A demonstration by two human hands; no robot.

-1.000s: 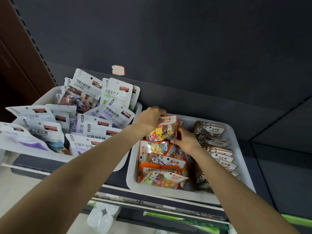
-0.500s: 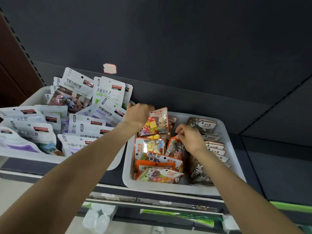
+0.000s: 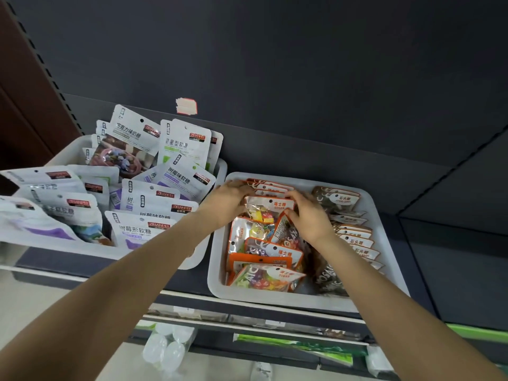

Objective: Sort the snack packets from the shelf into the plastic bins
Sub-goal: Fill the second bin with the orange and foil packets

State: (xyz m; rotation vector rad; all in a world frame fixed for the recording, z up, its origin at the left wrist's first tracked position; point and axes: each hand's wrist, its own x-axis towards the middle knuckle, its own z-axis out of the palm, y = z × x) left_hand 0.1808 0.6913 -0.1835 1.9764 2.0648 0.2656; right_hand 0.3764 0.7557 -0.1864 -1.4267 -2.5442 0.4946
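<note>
Orange snack packet (image 3: 268,209) stands upright, top edge level, gripped by left hand (image 3: 229,200) and right hand (image 3: 309,215).

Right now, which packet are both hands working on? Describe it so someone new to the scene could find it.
Look at the right-hand white bin on the dark shelf, in its left column of orange-edged candy packets. The one you want is the orange-edged packet standing between the left hand and right hand. Unlike the brown packets to its right, it has a clear window showing colourful sweets.
</note>
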